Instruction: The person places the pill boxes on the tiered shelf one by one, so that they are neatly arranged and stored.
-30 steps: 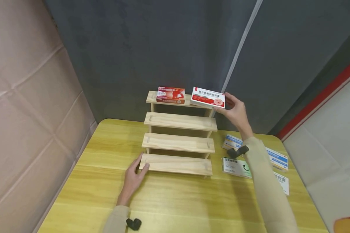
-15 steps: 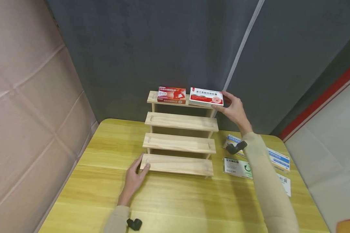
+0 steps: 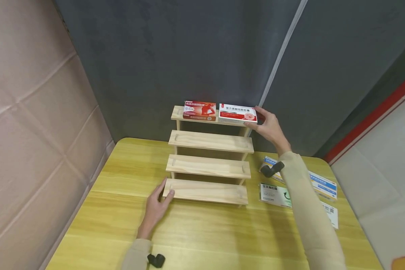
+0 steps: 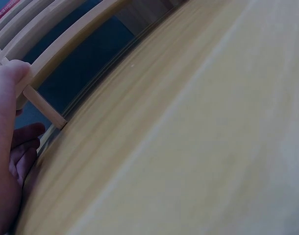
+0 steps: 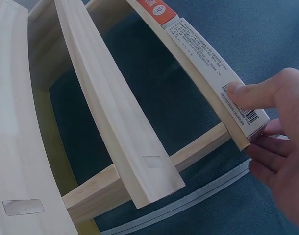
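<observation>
A wooden rack with stepped tiers (image 3: 206, 190) stands on the table. My left hand (image 3: 155, 208) holds the left end of its lowest tier; in the left wrist view the thumb (image 4: 18, 69) lies at the board's edge, fingers lower down. On the top tier, at the right end, lies a white and red medicine box (image 3: 237, 113). My right hand (image 3: 271, 129) pinches that box's right end, thumb (image 5: 247, 93) on the printed front side with the barcode, the other fingers round the end. To its left sits a red and orange medicine box (image 3: 200, 111), close beside it.
Right of the rack, several more medicine boxes lie on the yellow wooden table (image 3: 202, 232): a green and white one (image 3: 275, 195), blue and white ones (image 3: 323, 184), and a white one (image 3: 330, 214), partly behind my right forearm. A dark curtain (image 3: 155, 56) hangs behind the rack.
My right hand has brought the white and red box slightly left and down onto the top tier, straightening it beside the red one. The left hand stays at the lowest tier.
</observation>
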`<state>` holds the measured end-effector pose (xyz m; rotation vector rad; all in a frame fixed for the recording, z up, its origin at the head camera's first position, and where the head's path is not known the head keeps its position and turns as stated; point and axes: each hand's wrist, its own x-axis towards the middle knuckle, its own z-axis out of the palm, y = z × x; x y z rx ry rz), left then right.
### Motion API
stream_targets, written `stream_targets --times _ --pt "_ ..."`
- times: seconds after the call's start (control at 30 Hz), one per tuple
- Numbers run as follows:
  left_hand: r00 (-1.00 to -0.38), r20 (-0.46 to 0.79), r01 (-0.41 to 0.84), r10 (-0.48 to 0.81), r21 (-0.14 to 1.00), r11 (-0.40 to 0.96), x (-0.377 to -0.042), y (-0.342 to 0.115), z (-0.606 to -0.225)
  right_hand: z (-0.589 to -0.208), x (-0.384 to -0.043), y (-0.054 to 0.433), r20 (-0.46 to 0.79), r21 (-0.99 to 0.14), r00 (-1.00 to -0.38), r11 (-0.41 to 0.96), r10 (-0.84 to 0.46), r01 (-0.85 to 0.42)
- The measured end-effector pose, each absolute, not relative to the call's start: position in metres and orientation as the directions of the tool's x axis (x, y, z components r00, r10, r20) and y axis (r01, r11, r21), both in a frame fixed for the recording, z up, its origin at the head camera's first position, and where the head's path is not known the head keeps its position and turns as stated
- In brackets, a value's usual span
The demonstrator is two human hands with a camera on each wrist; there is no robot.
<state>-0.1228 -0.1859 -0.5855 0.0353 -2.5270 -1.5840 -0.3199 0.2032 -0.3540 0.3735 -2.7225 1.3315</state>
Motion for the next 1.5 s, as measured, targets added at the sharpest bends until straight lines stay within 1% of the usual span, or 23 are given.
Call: stream_targets --times 0.3,0.57,1.13,1.5 --pt "-0.987 0.122 0.065 -0.105 0.9 0.432 -0.124 -0.185 -0.586 -0.352 -0.315 0.208 0.2 -0.782 -0.969 0.571 -0.147 -0.248" --pt "-0.988 0.12 0.064 -0.103 0.9 0.431 -0.124 -0.186 -0.586 -0.349 -0.297 0.226 0.19 -0.797 -0.975 0.561 -0.118 -0.223" --pt "-0.991 0.103 0.056 -0.085 0.9 0.433 -0.122 -0.187 -0.586 -0.358 -0.266 0.274 0.161 -0.772 -0.982 0.608 -0.096 -0.186" --pt "-0.99 0.11 0.06 -0.089 0.896 0.44 -0.123 -0.187 -0.588 -0.37 -0.251 0.295 0.143 -0.761 -0.984 0.625 -0.103 -0.176"
